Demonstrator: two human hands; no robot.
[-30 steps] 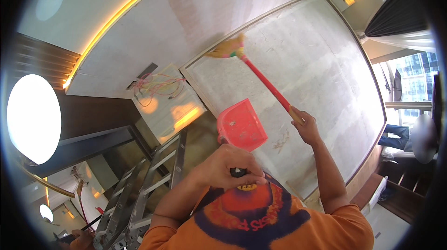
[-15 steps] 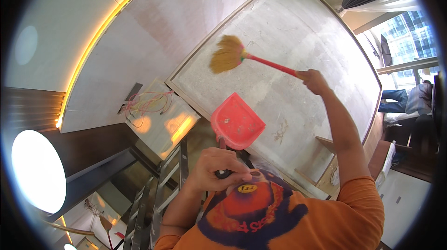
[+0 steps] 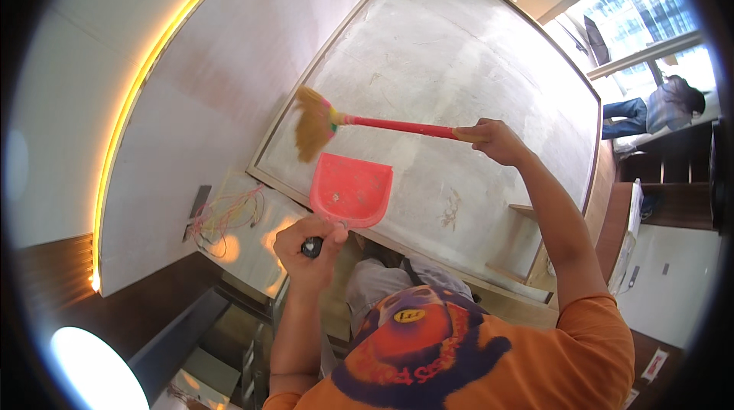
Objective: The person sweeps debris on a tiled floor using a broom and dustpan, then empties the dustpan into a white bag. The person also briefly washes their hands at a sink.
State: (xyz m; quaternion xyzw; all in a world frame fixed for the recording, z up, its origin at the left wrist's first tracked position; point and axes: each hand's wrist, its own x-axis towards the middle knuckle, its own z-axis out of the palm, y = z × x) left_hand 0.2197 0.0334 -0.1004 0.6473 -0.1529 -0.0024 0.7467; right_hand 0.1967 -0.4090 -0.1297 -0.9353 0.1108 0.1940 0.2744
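Observation:
My right hand (image 3: 498, 141) is closed round the red handle of a broom (image 3: 397, 127), my arm reaching out to the right. The broom's straw-coloured bristles (image 3: 312, 126) are at the left, near the framed edge of a dusty pale panel (image 3: 459, 51). My left hand (image 3: 310, 246) grips the dark handle of a red dustpan (image 3: 353, 188), which has specks of debris on it. Its open edge faces the panel, just below and right of the bristles. Whether the bristles touch the panel I cannot tell.
Loose coloured wires (image 3: 229, 215) come out beside a dark slot at the left. A bright round lamp (image 3: 99, 372) glows at the lower left. Metal ladder-like rails (image 3: 256, 364) stand beside my left arm. Another person (image 3: 665, 108) is by the window at the far right.
The broom has swung left and down, so its bristles are closer to the dustpan. My left hand and the dustpan have shifted left. The whole view has turned somewhat.

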